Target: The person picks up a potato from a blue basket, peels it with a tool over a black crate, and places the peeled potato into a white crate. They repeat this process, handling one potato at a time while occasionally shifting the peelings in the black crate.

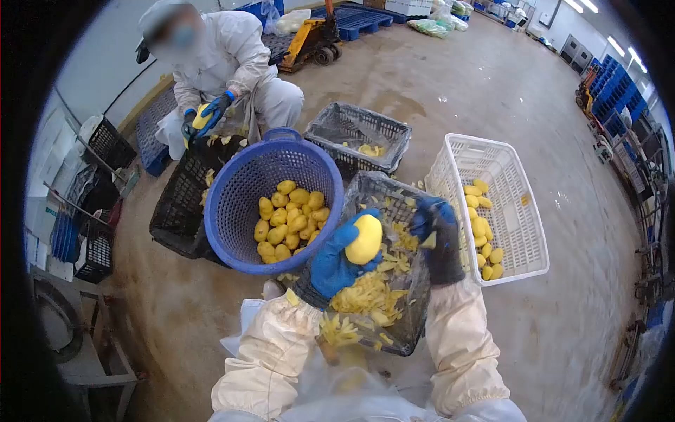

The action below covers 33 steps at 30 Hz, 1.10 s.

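Observation:
My left hand [328,269], in a blue-palmed glove, is closed around a peeled yellow potato [365,240]. To its right, my right hand [439,235] wears a similar glove and has its fingers curled. A pale sliver [429,241] shows at its fingers; the dark thing in its grip cannot be made out. Below both hands is a black crate [418,320] lined with clear plastic, with a heap of potato peelings [369,297] inside. A bit of peel [292,297] sticks to my left cuff.
On the left stands a blue round basket [226,224] of potatoes [290,219]. A white crate [524,232] at right holds peeled potatoes [482,228]. Behind is another lined crate [337,126]. A co-worker [225,67] holds a potato over a black crate [172,211].

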Tool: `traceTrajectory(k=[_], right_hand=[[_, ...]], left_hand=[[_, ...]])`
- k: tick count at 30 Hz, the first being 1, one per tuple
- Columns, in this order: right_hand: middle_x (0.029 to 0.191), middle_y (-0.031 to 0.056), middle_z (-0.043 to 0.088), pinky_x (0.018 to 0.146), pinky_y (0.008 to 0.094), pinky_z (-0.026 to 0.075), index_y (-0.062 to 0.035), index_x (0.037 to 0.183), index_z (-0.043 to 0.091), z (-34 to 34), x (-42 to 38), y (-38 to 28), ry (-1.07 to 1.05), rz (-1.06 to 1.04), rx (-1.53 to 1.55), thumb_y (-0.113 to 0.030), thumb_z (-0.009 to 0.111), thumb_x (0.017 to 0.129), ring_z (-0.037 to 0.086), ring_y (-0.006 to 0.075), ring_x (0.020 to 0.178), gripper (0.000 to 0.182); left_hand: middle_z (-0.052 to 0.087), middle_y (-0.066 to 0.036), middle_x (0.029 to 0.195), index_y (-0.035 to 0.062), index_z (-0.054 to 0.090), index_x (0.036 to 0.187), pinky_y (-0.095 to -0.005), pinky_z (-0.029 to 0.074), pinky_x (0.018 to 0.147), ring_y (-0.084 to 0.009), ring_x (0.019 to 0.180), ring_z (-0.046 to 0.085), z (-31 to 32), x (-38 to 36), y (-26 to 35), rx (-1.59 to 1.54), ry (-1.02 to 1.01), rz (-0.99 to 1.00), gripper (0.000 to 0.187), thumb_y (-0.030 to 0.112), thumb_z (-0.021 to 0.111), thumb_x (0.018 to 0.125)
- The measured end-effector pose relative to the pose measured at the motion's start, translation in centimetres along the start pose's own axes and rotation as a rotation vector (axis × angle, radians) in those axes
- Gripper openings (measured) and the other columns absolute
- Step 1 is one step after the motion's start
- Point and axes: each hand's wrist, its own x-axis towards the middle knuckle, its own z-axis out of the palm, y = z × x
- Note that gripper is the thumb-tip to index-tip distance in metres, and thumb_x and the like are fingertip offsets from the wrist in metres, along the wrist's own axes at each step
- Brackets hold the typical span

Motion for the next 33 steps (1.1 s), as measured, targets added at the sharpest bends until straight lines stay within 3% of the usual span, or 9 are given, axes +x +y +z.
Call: traceTrajectory(k=[2, 8, 11, 17, 19, 25, 29, 31, 33], right_hand=[[0.073, 0.0039, 0.058, 0.056, 0.0217, 0.044, -0.0019, 0.095, 0.061, 1.4, -1.2, -0.1, -0.197, 0.149, -0.191, -0.017, 0.056, 0.09, 0.054, 0.0108, 0.06, 0.017], [0.073, 0.0031, 0.058, 0.057, 0.0235, 0.044, -0.003, 0.09, 0.059, -1.4, 0.8, 0.3, -0.01, -0.041, -0.072, -0.016, 0.058, 0.09, 0.055, 0.0109, 0.062, 0.013], [0.075, 0.0032, 0.06, 0.058, 0.0239, 0.045, -0.0024, 0.085, 0.06, 1.3, -1.2, 1.8, -0.082, 0.005, -0.063, -0.015, 0.064, 0.086, 0.056, 0.0105, 0.064, 0.013], [0.082, 0.0046, 0.065, 0.065, 0.0226, 0.047, 0.0004, 0.096, 0.063, 3.0, -2.7, 2.7, -0.449, -0.302, -0.653, -0.012, 0.07, 0.083, 0.058, 0.0086, 0.071, 0.019], [0.077, 0.0039, 0.063, 0.062, 0.0243, 0.046, -0.0009, 0.088, 0.065, 2.2, -1.9, 3.9, -0.261, -0.1, -0.396, -0.013, 0.07, 0.082, 0.057, 0.0092, 0.068, 0.015], [0.078, 0.0034, 0.064, 0.065, 0.0247, 0.046, -0.0005, 0.092, 0.064, -0.1, 1.2, 1.3, 0.063, -0.184, -0.191, -0.01, 0.071, 0.08, 0.058, 0.0098, 0.071, 0.017], [0.08, 0.004, 0.063, 0.065, 0.024, 0.046, -0.0011, 0.085, 0.061, 2.7, -2.3, 2.5, -0.359, -0.327, -0.611, -0.007, 0.067, 0.083, 0.058, 0.0092, 0.071, 0.008], [0.079, 0.0046, 0.063, 0.065, 0.0243, 0.047, -0.0017, 0.084, 0.061, 1.6, -1.5, 3.7, -0.344, -0.146, -0.573, -0.008, 0.066, 0.084, 0.058, 0.0097, 0.071, 0.008], [0.08, 0.0036, 0.063, 0.069, 0.026, 0.047, -0.0009, 0.09, 0.062, -0.9, 1.3, 2.3, 0.019, -0.033, -0.178, -0.008, 0.067, 0.083, 0.058, 0.0106, 0.074, 0.012]], left_hand=[[0.057, -0.016, 0.101, 0.0041, 0.036, 0.137, -0.0306, 0.051, 0.057, -0.0267, 0.08, 0.061, -0.2, 0.2, -0.1, 0.0, 0.06, 0.051, 0.059, 0.03, 0.058, 0.088], [0.057, -0.018, 0.106, 0.007, 0.038, 0.136, -0.0326, 0.053, 0.062, -0.0284, 0.084, 0.06, 0.3, 0.2, 0.0, 0.059, 0.028, 0.064, 0.056, 0.036, 0.054, 0.091], [0.058, -0.019, 0.106, 0.0059, 0.044, 0.13, -0.0362, 0.054, 0.07, -0.0295, 0.085, 0.06, 0.0, 0.4, 0.2, -0.296, 0.164, 0.046, 0.051, 0.039, 0.053, 0.092], [0.061, -0.016, 0.103, 0.0022, 0.051, 0.118, -0.0405, 0.054, 0.077, -0.0262, 0.089, 0.062, -2.3, 1.6, -1.1, -0.268, 0.067, 0.158, 0.041, 0.035, 0.053, 0.093], [0.061, -0.014, 0.101, 0.0016, 0.053, 0.114, -0.0396, 0.054, 0.076, -0.0239, 0.087, 0.062, -0.8, 1.3, -1.1, -0.254, 0.112, 0.139, 0.039, 0.033, 0.056, 0.091], [0.062, -0.014, 0.1, 0.0023, 0.055, 0.113, -0.0407, 0.054, 0.074, -0.0263, 0.086, 0.062, -2.9, 0.4, -0.6, -0.393, 0.08, 0.007, 0.036, 0.032, 0.054, 0.092], [0.062, -0.014, 0.099, 0.0032, 0.055, 0.115, -0.0421, 0.054, 0.073, -0.0276, 0.085, 0.062, -3.2, 1.3, -0.7, -0.379, 0.059, 0.045, 0.038, 0.033, 0.054, 0.092], [0.062, -0.015, 0.099, 0.0036, 0.054, 0.117, -0.0418, 0.054, 0.073, -0.0273, 0.083, 0.062, -2.3, 0.9, -1.5, -0.313, 0.174, 0.068, 0.04, 0.035, 0.055, 0.092], [0.062, -0.016, 0.099, 0.0035, 0.053, 0.118, -0.0418, 0.054, 0.074, -0.0272, 0.084, 0.062, -3.6, 0.8, -1.6, -0.309, 0.18, 0.044, 0.042, 0.037, 0.054, 0.092]])
